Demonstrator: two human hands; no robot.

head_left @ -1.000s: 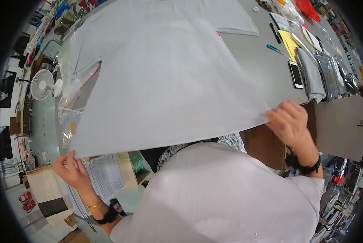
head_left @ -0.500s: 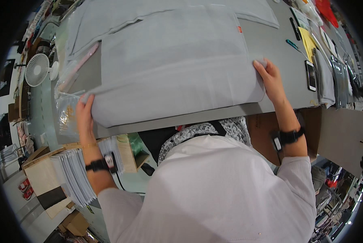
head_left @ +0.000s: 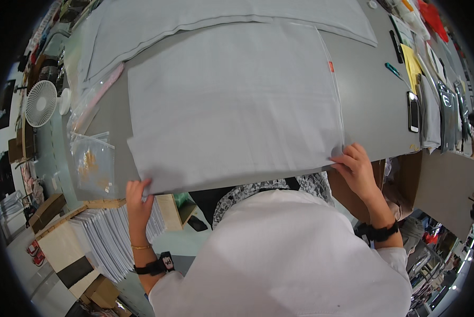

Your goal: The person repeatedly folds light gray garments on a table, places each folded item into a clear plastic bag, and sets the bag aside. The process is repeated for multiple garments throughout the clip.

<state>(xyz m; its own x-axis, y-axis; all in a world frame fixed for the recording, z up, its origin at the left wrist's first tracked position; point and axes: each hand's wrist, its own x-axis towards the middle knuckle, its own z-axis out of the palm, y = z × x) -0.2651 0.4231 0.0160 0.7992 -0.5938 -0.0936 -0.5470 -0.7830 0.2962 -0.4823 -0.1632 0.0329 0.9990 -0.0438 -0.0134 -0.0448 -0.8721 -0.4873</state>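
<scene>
A folded light grey cloth (head_left: pixel 231 105) lies on the table in front of me, its lower edge along the table's near side. It has a small orange-red tag on its right edge. My left hand (head_left: pixel 138 196) is closed on the near left corner, thumb and fingers pinched together. At the near right corner, my right hand (head_left: pixel 357 170) pinches the cloth between thumb and fingers. Behind it, a larger grey cloth (head_left: pixel 221 11) lies along the far side.
Left on the grey table (head_left: pixel 372 100) are clear plastic bags (head_left: pixel 94 164). A phone (head_left: pixel 413 112), a teal-handled tool (head_left: pixel 392 68) and yellow paper (head_left: pixel 410 66) lie right. A white fan (head_left: pixel 41 103) stands left. Below left is a stack of white sheets (head_left: pixel 102 238).
Both hands have come nearer to me. The cloth's near part, raised and curled over before, now lies flatter, reaching the table's front edge. A gap has opened between it and the far cloth.
</scene>
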